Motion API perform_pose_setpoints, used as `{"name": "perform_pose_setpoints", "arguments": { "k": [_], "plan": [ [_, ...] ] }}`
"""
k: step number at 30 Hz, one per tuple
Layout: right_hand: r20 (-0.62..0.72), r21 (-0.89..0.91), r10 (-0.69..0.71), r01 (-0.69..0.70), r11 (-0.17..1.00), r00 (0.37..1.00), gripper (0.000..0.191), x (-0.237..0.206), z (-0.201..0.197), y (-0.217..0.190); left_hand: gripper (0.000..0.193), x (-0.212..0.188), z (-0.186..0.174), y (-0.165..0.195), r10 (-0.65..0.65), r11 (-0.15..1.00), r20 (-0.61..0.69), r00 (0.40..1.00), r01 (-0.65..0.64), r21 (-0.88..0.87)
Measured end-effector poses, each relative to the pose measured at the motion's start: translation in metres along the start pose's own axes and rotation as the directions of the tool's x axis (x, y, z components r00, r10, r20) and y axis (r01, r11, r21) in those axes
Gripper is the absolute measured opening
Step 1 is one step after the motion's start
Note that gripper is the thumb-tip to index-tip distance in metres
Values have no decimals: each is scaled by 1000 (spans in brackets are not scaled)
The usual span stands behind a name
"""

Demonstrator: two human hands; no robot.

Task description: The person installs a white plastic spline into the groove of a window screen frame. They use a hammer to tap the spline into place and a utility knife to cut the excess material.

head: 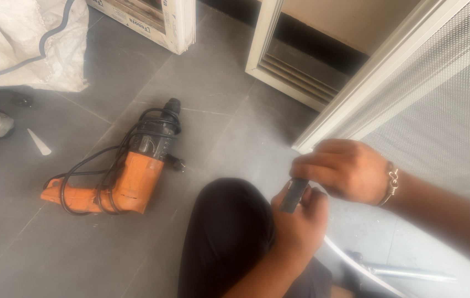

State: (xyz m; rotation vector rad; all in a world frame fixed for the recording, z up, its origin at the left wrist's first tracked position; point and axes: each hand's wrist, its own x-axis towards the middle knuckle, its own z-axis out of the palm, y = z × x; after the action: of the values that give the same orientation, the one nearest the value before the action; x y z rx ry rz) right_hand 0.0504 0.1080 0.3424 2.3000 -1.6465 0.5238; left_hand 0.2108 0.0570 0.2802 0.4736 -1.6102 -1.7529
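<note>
Both hands, left hand (300, 221) and right hand (341, 168), grasp a small dark tool (293, 195) near the white frame (356, 88), orange drill (127, 171) lying aside

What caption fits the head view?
Both hands, left hand and right hand, hold a small dark tool near an orange drill.

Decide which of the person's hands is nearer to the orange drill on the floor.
Left. The left hand, gripping a small dark strip, sits closer to the orange drill. The right hand pinches the strip's top from farther right, beside the mesh screen frame.
</note>
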Motion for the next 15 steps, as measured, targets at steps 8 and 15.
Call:
{"name": "perform_pose_setpoints", "arguments": {
  "k": [8, 15],
  "plan": [
    [77, -250, 483, -452, 856, 872, 16, -19, 58, 13, 26, -1, -5, 16, -158, 984, 15, 987, 159, -85],
    [-98, 146, 326, -310, 939, 940, 20, -2, 25, -6, 23, 3, -5, 10, -84, 994, -3, 996, 83, -69]
  ]
}}
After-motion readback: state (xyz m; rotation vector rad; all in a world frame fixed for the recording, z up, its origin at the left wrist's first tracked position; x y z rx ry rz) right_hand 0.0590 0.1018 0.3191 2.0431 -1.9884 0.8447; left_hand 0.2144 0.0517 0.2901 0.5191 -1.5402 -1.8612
